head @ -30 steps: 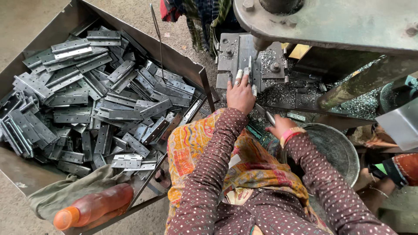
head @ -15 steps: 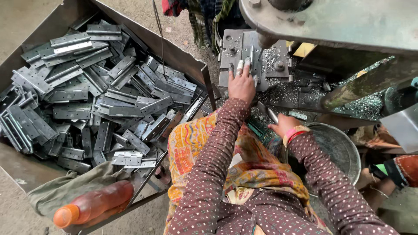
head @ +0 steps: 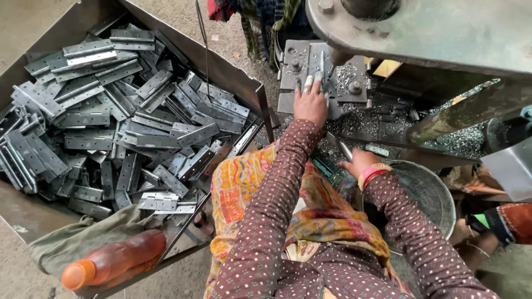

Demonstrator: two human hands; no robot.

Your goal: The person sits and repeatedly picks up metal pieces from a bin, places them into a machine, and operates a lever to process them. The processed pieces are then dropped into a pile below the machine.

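Note:
My left hand (head: 310,103) reaches forward onto the steel die block (head: 295,66) of a press, its fingers laid over a grey metal hinge (head: 322,67) that stands along the block. My right hand (head: 359,161), with red and pink bangles at the wrist, sits lower and to the right, closed around a thin metal strip (head: 339,145) that points up to the left. Metal shavings (head: 360,116) cover the press bed around both hands.
A large metal bin (head: 233,72) on the left holds several grey hinges (head: 127,127). An orange bottle (head: 113,259) lies on a grey cloth (head: 72,241) at its near corner. A round metal pan (head: 429,191) sits at right, under the press frame (head: 421,30). Another person's sleeve (head: 512,221) shows at far right.
My left hand has slid a little farther forward along the die block with the hinge. My right hand has stayed in place.

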